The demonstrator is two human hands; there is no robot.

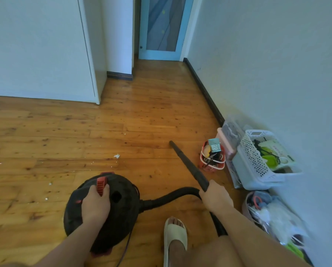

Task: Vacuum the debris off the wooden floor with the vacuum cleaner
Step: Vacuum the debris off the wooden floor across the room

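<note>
Vacuum cleaner (122, 211), a black canister, stands on the wooden floor (65, 132) directly before the person. Left hand (96, 205): grip curled round the red carry handle (101, 185) on top. Right hand (216, 198): grip wrapped round the near end of the black wand (188, 163), where the hose (173, 195) joins. The wand's long axis runs forward and slightly left, tip low at the boards, pointing away from the person. A white paper scrap (116, 156) lies left of the tip, well apart.
</note>
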